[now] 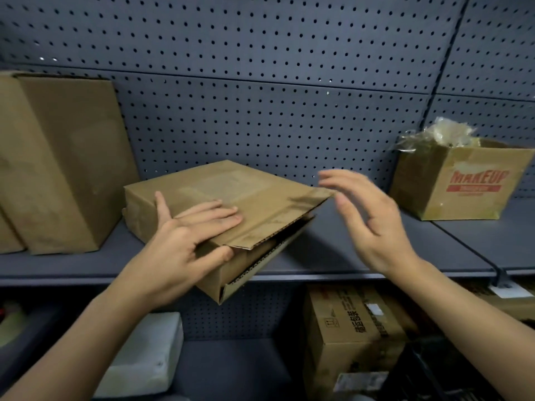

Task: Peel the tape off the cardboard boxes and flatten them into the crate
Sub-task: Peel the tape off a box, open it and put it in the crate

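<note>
A flat brown cardboard box [249,195] lies on the grey shelf [362,256], with its near corner hanging over the front edge. One end flap is loose and the box gapes open there. My left hand [188,235] rests on the top panel with straight fingers, the little finger tucked under the loose flap's edge. To the right of the box my right hand [367,215] hovers in the air, blurred, fingers spread, holding nothing. Shiny clear tape covers part of the box's top.
A tall brown carton [63,163] stands at the left of the shelf. At the right sits an open "MAKEUP" box [463,183] stuffed with crumpled tape. Below are a printed carton [356,334], a white block [153,351] and a dark crate corner [428,371]. Pegboard backs the shelf.
</note>
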